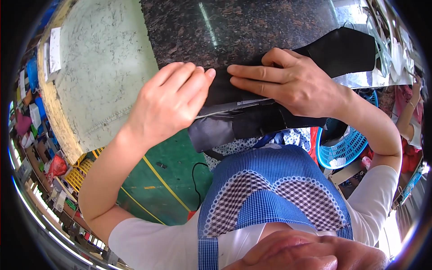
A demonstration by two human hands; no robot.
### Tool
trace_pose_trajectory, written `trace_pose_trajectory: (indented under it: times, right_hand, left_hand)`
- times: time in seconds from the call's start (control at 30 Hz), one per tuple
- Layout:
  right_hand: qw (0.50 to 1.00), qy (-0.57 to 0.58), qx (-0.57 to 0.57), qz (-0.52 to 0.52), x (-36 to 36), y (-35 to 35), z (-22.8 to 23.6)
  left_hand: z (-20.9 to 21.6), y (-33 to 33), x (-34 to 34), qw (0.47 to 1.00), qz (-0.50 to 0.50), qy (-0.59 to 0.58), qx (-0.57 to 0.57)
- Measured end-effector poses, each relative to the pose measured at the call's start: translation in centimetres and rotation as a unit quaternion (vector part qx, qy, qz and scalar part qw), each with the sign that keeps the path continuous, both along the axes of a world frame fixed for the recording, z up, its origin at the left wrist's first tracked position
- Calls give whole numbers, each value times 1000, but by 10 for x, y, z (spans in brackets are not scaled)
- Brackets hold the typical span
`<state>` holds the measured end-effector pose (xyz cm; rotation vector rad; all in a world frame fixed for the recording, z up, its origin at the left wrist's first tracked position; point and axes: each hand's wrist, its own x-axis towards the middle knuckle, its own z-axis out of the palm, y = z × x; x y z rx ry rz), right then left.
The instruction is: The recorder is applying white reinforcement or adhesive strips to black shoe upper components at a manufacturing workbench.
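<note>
A strip of black fabric (344, 50) lies across the front of the dark speckled slab, its wide end at the right. My left hand (166, 101) is closed at the fabric's left end, fingers bunched together with the edge at their tips. Over the same fabric, my right hand (299, 83) rests palm down. Two of its fingers stretch flat toward the left hand, and another is bent. More dark fabric (256, 121) hangs over the table's front edge below my hands, along with a grey piece (209, 132).
The dark speckled slab (252, 22) meets a worn pale board (103, 67) on the left. A blue plastic basket (344, 146) stands low at the right, a yellow basket (78, 173) at the left. Another person's arm (407, 114) shows at the far right.
</note>
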<state>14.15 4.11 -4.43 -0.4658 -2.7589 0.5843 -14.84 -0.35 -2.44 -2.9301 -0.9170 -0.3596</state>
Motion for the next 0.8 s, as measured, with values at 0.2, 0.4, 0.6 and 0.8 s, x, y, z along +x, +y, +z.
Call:
trace_pose_trajectory:
  times: [0.2, 0.4, 0.6, 0.8]
  right_hand:
    - [995, -81, 47, 37, -15, -4, 14]
    - [999, -32, 13, -37, 31, -7, 31]
    - [982, 5, -186, -23, 45, 17, 18]
    - [994, 43, 59, -76, 32, -30, 3]
  left_hand:
    - [20, -4, -18, 993, 53, 62, -83]
    - [25, -9, -6, 982, 82, -1, -172]
    - [11, -4, 59, 967, -14, -73, -243]
    - [33, 33, 65, 935, -60, 0, -350]
